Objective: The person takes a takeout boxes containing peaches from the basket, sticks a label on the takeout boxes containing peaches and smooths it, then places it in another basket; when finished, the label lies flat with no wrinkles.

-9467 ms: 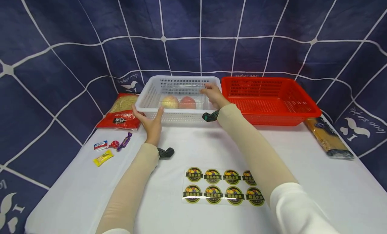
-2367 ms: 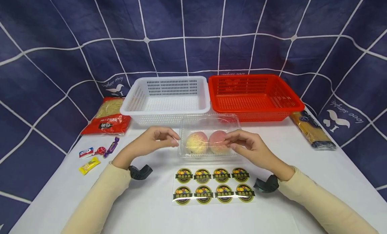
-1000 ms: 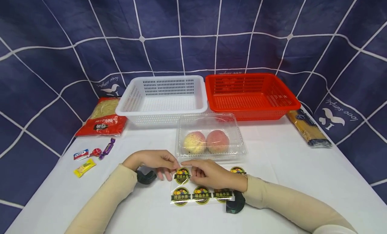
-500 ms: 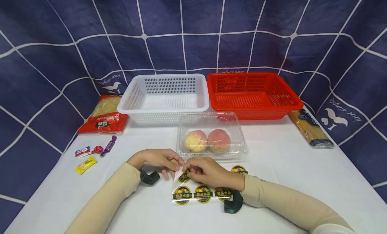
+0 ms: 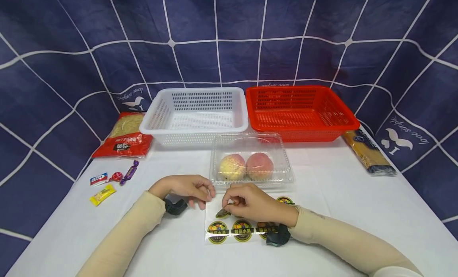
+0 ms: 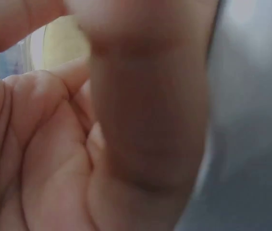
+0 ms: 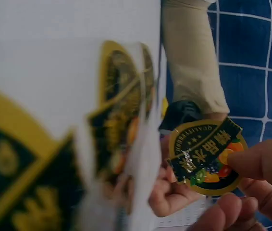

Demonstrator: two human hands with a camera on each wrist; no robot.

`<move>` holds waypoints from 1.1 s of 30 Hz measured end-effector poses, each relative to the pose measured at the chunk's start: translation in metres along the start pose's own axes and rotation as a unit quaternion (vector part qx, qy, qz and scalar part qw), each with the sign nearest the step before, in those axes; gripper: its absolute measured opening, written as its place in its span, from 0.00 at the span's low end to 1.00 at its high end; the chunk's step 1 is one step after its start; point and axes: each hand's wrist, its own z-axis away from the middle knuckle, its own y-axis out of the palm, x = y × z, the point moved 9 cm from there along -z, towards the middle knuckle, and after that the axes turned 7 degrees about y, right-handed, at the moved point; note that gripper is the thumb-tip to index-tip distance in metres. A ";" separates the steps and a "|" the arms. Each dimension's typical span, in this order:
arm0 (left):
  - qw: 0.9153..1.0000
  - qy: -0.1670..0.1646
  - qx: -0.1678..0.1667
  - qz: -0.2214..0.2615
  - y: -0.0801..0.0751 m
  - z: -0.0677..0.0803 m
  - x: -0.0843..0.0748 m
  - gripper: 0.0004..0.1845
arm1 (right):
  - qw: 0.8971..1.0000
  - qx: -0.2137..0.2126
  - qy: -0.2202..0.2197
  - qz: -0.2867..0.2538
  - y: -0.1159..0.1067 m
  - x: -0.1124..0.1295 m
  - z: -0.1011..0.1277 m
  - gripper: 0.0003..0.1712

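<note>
Head view, right hand point(image 5: 250, 203): its fingertips pinch a round black-and-gold fruit sticker point(image 5: 223, 212), lifted at the top left corner of the clear backing sheet of matching stickers point(image 5: 229, 231).
Head view, left hand point(image 5: 186, 187): at 9 o'clock from the right hand, fingers curled down at the sheet's left corner; whether they actually pinch the sheet cannot be told.
Head view, sheet: lies flat on the white surface point(image 5: 358, 205), just below both hands.
Head view, 12 o'clock of the hands: a closed clear plastic clamshell box point(image 5: 252, 159) holding two peaches.
Head view, farther back: a white slotted plastic basket point(image 5: 195, 116) and, at its 3 o'clock, a red slotted plastic basket point(image 5: 300, 114), side by side.
Head view, far left: a red bag of noodles point(image 5: 125, 135) and a few wrapped sweets point(image 5: 111, 181).
Head view, far right: a long pack of spaghetti point(image 5: 368, 153).
Left wrist view: a blurred palm and curled fingers fill the frame; grip unclear.
Right wrist view: the sticker point(image 7: 205, 159) is held by its right edge between fingertips point(image 7: 265, 163), clear of the curling sheet point(image 7: 121, 125).
</note>
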 end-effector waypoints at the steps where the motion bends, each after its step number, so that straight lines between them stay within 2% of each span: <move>1: 1.000 0.001 -0.004 -0.007 -0.002 0.001 0.000 0.08 | 1.000 0.008 0.005 0.001 -0.001 0.002 0.000 0.07; 6: 0.999 0.009 -0.042 -0.028 -0.021 0.009 -0.001 0.13 | 0.999 0.046 0.026 0.012 -0.012 0.011 0.002 0.05; 10: 0.993 0.035 -0.103 -0.040 -0.041 0.014 -0.005 0.20 | 0.999 0.047 0.025 0.003 -0.029 0.015 0.002 0.07; 13: 0.983 0.059 -0.167 -0.056 -0.056 0.017 -0.011 0.26 | 0.999 0.024 0.038 -0.013 -0.049 0.012 0.002 0.07; 16: 0.968 0.072 -0.232 -0.060 -0.068 0.020 -0.016 0.30 | 0.997 -0.016 0.063 -0.033 -0.072 0.005 -0.001 0.05; 19: 0.958 0.074 -0.275 -0.031 -0.074 0.020 -0.017 0.33 | 0.993 -0.055 0.082 -0.063 -0.092 -0.004 -0.006 0.03; 23: 0.953 0.071 -0.295 0.030 -0.073 0.010 -0.015 0.38 | 0.983 -0.099 0.113 -0.109 -0.110 -0.023 -0.017 0.06; 27: 0.948 0.074 -0.297 0.085 -0.066 -0.006 -0.017 0.43 | 0.965 -0.138 0.164 -0.149 -0.121 -0.049 -0.028 0.12; 30: 0.944 0.082 -0.302 0.107 -0.062 -0.016 -0.022 0.47 | 0.953 -0.153 0.197 -0.171 -0.125 -0.062 -0.034 0.16; 33: 0.942 0.085 -0.305 0.111 -0.060 -0.025 -0.026 0.52 | 0.946 -0.158 0.219 -0.177 -0.128 -0.070 -0.039 0.21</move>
